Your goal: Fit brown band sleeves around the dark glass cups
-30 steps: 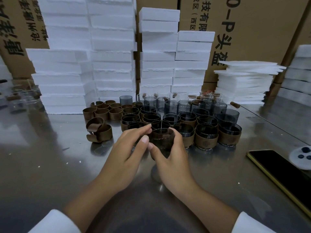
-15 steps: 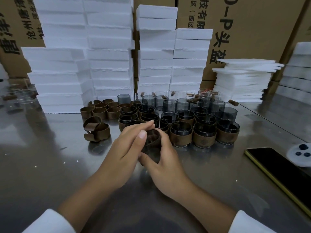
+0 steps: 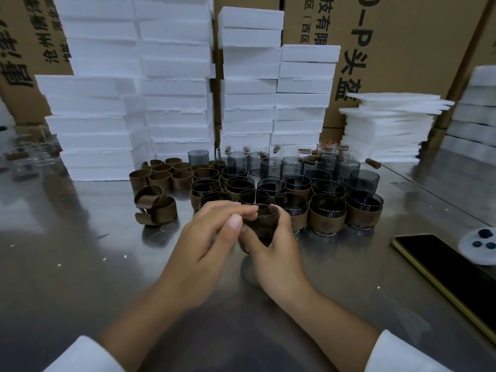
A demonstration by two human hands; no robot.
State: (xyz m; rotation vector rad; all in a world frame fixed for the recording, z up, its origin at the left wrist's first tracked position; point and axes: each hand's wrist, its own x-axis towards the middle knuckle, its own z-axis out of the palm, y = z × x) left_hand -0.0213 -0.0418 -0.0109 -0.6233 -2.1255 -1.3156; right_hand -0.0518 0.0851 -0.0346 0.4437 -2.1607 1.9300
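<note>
Both hands meet over the steel table, holding one dark glass cup (image 3: 261, 224) tilted toward me with a brown band around it. My right hand (image 3: 271, 242) cups it from below and the right. My left hand (image 3: 212, 237) pinches its rim and band from the left. Behind them stand several dark cups with brown sleeves (image 3: 326, 217) in rows. Bare dark cups (image 3: 271, 167) stand farther back. Loose brown band rings (image 3: 161, 178) are grouped at the left, and a few uncoiled bands (image 3: 155, 208) lie in front of them.
Tall stacks of white foam boxes (image 3: 171, 87) and cardboard cartons line the back. Thin foam sheets (image 3: 389, 124) are piled at the right. A black phone (image 3: 451, 267) lies at the right edge beside a white lid (image 3: 480, 245). Clear glasses (image 3: 32, 157) sit far left.
The cup was upright between both hands on the table; it is now lifted and tilted toward me, and my left fingers have closed onto its rim and band.
</note>
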